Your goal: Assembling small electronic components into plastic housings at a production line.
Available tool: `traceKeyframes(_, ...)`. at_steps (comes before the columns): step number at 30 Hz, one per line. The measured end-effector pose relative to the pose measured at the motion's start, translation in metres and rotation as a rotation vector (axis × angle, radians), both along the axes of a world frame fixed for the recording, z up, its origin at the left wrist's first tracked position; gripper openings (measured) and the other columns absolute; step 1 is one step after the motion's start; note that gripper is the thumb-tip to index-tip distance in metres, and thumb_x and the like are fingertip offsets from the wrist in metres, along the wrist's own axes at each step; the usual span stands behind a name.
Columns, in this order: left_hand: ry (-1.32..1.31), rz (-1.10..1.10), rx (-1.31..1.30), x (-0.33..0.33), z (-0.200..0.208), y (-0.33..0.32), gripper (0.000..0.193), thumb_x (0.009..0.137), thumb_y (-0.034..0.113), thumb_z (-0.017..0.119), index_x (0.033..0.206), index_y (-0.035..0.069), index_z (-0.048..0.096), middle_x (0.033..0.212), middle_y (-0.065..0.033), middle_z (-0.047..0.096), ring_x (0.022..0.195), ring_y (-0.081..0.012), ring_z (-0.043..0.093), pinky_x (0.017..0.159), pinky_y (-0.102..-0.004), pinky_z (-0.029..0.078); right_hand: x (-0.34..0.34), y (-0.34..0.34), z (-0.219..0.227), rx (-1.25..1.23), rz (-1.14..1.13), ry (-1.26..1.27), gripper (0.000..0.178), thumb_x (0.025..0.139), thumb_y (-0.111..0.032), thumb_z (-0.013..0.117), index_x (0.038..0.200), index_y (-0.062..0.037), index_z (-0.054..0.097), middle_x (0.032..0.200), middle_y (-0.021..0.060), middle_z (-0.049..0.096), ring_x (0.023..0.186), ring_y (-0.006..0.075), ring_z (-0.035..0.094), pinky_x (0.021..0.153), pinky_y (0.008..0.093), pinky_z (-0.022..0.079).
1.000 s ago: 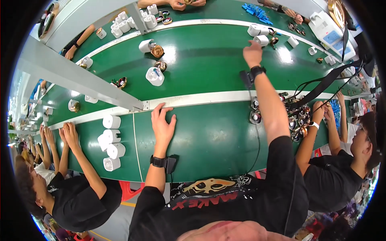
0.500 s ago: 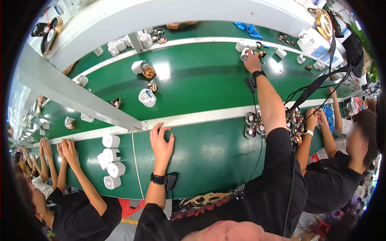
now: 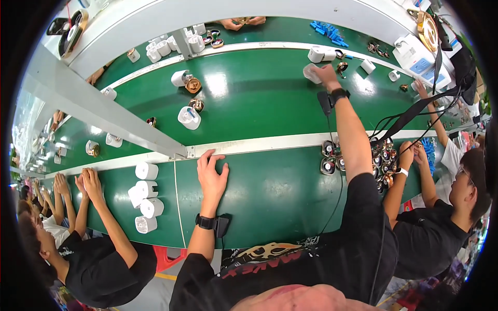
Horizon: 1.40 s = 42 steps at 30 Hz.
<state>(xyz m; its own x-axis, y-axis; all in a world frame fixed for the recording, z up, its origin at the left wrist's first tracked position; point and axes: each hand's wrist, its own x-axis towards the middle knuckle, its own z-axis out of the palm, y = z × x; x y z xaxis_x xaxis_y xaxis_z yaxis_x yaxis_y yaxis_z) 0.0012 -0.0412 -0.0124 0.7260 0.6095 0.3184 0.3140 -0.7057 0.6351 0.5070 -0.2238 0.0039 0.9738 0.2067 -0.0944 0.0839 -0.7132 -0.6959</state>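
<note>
My right hand reaches over the green belt and grips a white plastic housing at its left side, blurred by motion. Just beyond it stand white housings, with a small copper-coloured motor part to the right. My left hand rests on the green table by the white rail, fingers apart and holding nothing. Left of that hand, several white housings stand in a column. Round black-and-copper parts cluster near my right forearm.
A grey metal post slants across the left side. On the belt sit another housing and a copper part. Co-workers sit on both sides. Black cables hang at the right, near white boxes. Blue cylinders lie at the back.
My right hand has drawn the white housing left and nearer, away from the housings beside it. My left hand stays by the rail. The view has shifted slightly.
</note>
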Motion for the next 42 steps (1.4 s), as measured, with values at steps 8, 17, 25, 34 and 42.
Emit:
traceKeyframes(8, -0.003, -0.085, 0.012, 0.004, 0.016, -0.01, 0.049, 0.071, 0.011, 0.078, 0.117, 0.008, 0.059, 0.128, -0.0098, 0.055, 0.119, -0.0318, 0.05, 0.101, -0.0431, 0.042, -0.26, 0.005, 0.026, 0.754, 0.281, 0.648, 0.035, 0.093, -0.045, 0.061, 0.102, -0.0109, 0.059, 0.073, 0.0005, 0.057, 0.052, 0.0085, 0.05, 0.043, 0.0223, 0.039)
traceKeyframes(17, -0.18, -0.24, -0.379, -0.014, 0.006, -0.042, 0.074, 0.069, 0.01, 0.085, 0.132, 0.002, 0.048, 0.13, -0.0143, 0.056, 0.119, -0.0278, 0.055, 0.102, -0.0387, 0.045, -0.383, 0.027, 0.004, 0.53, 0.525, 0.425, 0.032, 0.093, -0.027, 0.067, 0.1, 0.0028, 0.06, 0.079, 0.007, 0.065, 0.058, 0.0111, 0.06, 0.049, 0.0269, 0.047)
traceKeyframes(25, -0.227, 0.017, -0.271, -0.066, 0.011, -0.048, 0.067, 0.068, 0.012, 0.085, 0.125, 0.004, 0.051, 0.114, -0.015, 0.06, 0.106, -0.03, 0.061, 0.092, -0.0386, 0.05, -0.434, 0.051, -0.009, 0.599, 0.669, 0.424, 0.027, 0.096, -0.022, 0.063, 0.102, 0.0041, 0.062, 0.086, 0.0099, 0.067, 0.061, 0.0119, 0.063, 0.054, 0.0278, 0.052)
traceKeyframes(34, -0.198, 0.215, -0.29, -0.148, -0.001, -0.037, 0.068, 0.065, 0.012, 0.088, 0.122, 0.002, 0.053, 0.113, -0.0135, 0.063, 0.107, -0.0253, 0.062, 0.093, -0.0352, 0.048, -0.448, 0.102, 0.002, 0.492, 1.03, 0.105, 0.019, 0.092, -0.015, 0.066, 0.102, 0.0015, 0.065, 0.088, 0.0089, 0.069, 0.068, 0.0118, 0.064, 0.061, 0.0272, 0.051)
traceKeyframes(42, -0.15, 0.126, -0.292, -0.113, -0.015, -0.022, 0.067, 0.061, 0.01, 0.089, 0.118, 0.002, 0.056, 0.107, -0.0155, 0.065, 0.101, -0.0322, 0.064, 0.089, -0.0389, 0.051, -0.438, 0.08, -0.026, 0.657, 0.982, 0.164, 0.013, 0.09, -0.009, 0.066, 0.1, 0.0005, 0.068, 0.091, 0.0079, 0.069, 0.07, 0.0138, 0.064, 0.066, 0.0284, 0.052)
